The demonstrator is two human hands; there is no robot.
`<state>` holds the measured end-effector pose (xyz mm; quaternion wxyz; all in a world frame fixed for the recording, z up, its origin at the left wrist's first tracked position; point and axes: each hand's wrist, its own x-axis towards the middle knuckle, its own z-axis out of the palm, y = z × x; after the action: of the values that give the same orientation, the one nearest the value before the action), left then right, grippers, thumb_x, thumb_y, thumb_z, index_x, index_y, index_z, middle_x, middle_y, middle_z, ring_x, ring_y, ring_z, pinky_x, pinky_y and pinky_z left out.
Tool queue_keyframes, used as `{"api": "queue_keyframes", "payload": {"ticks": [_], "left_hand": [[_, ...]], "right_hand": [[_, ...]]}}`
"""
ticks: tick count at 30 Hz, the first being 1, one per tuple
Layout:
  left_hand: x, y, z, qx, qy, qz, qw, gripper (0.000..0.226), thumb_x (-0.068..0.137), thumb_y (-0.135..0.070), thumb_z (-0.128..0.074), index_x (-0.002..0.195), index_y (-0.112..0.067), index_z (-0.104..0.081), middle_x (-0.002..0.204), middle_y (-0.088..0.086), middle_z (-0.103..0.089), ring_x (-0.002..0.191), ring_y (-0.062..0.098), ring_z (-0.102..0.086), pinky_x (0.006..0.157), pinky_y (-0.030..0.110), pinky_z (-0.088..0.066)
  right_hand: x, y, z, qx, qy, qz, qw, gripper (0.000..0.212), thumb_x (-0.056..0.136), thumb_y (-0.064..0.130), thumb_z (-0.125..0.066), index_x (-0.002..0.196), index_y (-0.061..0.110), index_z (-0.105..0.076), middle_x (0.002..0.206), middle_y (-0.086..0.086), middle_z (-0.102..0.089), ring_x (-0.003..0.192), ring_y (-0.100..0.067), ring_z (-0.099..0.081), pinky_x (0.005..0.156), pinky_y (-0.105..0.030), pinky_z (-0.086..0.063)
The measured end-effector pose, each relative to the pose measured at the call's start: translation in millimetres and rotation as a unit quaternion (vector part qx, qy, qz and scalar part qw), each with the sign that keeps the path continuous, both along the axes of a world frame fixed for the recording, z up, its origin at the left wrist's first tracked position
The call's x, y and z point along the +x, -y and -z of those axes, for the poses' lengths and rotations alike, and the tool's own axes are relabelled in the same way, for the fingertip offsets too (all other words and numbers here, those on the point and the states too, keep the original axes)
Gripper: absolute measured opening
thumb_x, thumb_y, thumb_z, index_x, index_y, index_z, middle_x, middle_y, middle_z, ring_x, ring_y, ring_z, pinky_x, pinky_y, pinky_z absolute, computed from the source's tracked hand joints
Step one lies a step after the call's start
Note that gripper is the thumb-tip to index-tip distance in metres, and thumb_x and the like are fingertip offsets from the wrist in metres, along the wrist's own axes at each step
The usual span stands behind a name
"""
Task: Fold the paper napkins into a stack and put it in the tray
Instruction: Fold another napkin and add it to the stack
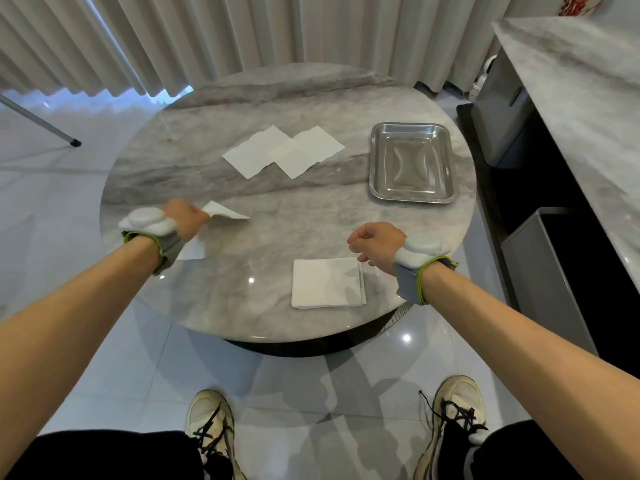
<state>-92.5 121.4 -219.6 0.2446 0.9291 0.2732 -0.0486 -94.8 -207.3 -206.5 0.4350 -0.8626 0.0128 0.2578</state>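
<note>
Both bare forearms reached forward and slightly inward, each wrist wrapped in a grey band with a green edge and a white rounded device on top. The left hand (183,216) was closed, fingers pinched on a paper napkin (225,212) lifted at one corner. The right hand (377,242) hovered loosely curled, fingers bent and apart, gripping nothing.
</note>
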Motion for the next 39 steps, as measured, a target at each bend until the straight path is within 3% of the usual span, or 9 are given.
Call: {"api": "queue_keyframes", "payload": {"ticks": [2,5,10,14,21,28,31,34,39], "left_hand": [[-6,24,-27,-0.242,0.067,-0.062,0.966,0.01,0.089,-0.008,-0.058,0.091,0.0,-0.064,0.097,0.02,-0.064,0.073,0.025,-0.061,0.061,0.013,-0.055],[-16,62,-48,-0.501,0.08,-0.084,0.858,0.012,0.089,0.001,-0.054,0.097,0.006,-0.062,0.109,0.019,-0.065,0.092,0.026,-0.066,0.082,0.024,-0.056],[-35,116,-51,-0.702,0.026,-0.055,0.71,0.014,0.093,-0.002,-0.046,0.104,0.0,-0.055,0.101,0.015,-0.057,0.092,0.021,-0.059,0.089,0.03,-0.053],[-39,132,-34,-0.769,-0.034,-0.09,0.632,0.013,0.093,-0.004,-0.045,0.103,-0.001,-0.052,0.099,0.01,-0.054,0.1,0.021,-0.058,0.087,0.036,-0.056],[-39,133,-27,-0.728,-0.009,-0.126,0.674,0.014,0.095,-0.001,-0.043,0.101,0.002,-0.055,0.096,0.013,-0.061,0.081,0.022,-0.07,0.074,0.034,-0.062],[-41,135,-33,-0.75,0.0,-0.096,0.655,0.036,0.091,0.0,-0.042,0.126,0.006,-0.047,0.124,0.021,-0.053,0.112,0.031,-0.062,0.085,0.038,-0.058],[-43,139,-33,-0.72,-0.005,-0.059,0.691,0.014,0.09,0.001,-0.043,0.1,0.002,-0.053,0.109,0.02,-0.055,0.103,0.03,-0.063,0.088,0.036,-0.057],[-43,139,-30,-0.683,-0.03,-0.008,0.73,0.021,0.089,-0.003,-0.045,0.109,0.002,-0.052,0.116,0.02,-0.053,0.104,0.027,-0.057,0.093,0.032,-0.054],[-48,140,-35,-0.697,-0.083,0.039,0.711,0.019,0.088,-0.013,-0.046,0.103,-0.004,-0.055,0.097,0.01,-0.058,0.083,0.022,-0.057,0.082,0.031,-0.045]], "right_hand": [[-2,-2,0,0.022,-0.023,0.011,0.999,0.014,0.087,0.013,-0.057,0.094,0.007,-0.067,0.094,-0.01,-0.062,0.081,-0.021,-0.06,0.082,-0.037,-0.053],[-7,-8,-4,0.112,-0.095,0.052,0.988,0.026,0.09,0.015,-0.055,0.111,0.002,-0.062,0.103,-0.012,-0.061,0.088,-0.023,-0.06,0.076,-0.028,-0.051],[-17,-7,-5,0.274,-0.252,0.132,0.919,0.026,0.093,0.024,-0.051,0.112,0.006,-0.051,0.112,-0.013,-0.059,0.106,-0.027,-0.057,0.106,-0.037,-0.042],[-16,1,1,0.346,-0.285,0.183,0.875,0.028,0.085,0.003,-0.042,0.109,0.006,-0.054,0.111,-0.016,-0.058,0.106,-0.03,-0.057,0.11,-0.037,-0.04],[-4,7,0,0.284,-0.239,0.252,0.894,0.015,0.086,0.006,-0.044,0.073,0.01,-0.051,0.08,-0.006,-0.055,0.068,-0.019,-0.054,0.084,-0.032,-0.045],[0,7,-4,0.26,-0.157,0.195,0.932,0.042,0.084,-0.001,-0.038,0.109,0.02,-0.063,0.115,-0.006,-0.056,0.101,-0.018,-0.054,0.1,-0.03,-0.04],[-2,9,-5,0.216,-0.121,0.182,0.952,0.035,0.081,0.006,-0.044,0.097,0.024,-0.07,0.13,-0.006,-0.056,0.11,-0.016,-0.051,0.1,-0.03,-0.036],[-3,11,-6,0.204,-0.113,0.173,0.957,0.032,0.082,0.011,-0.047,0.094,0.026,-0.072,0.133,-0.003,-0.054,0.124,-0.018,-0.047,0.101,-0.029,-0.032],[-4,6,-5,0.208,-0.138,0.157,0.956,0.038,0.085,0.014,-0.051,0.119,0.025,-0.064,0.115,-0.001,-0.052,0.113,-0.021,-0.049,0.102,-0.03,-0.034]]}}
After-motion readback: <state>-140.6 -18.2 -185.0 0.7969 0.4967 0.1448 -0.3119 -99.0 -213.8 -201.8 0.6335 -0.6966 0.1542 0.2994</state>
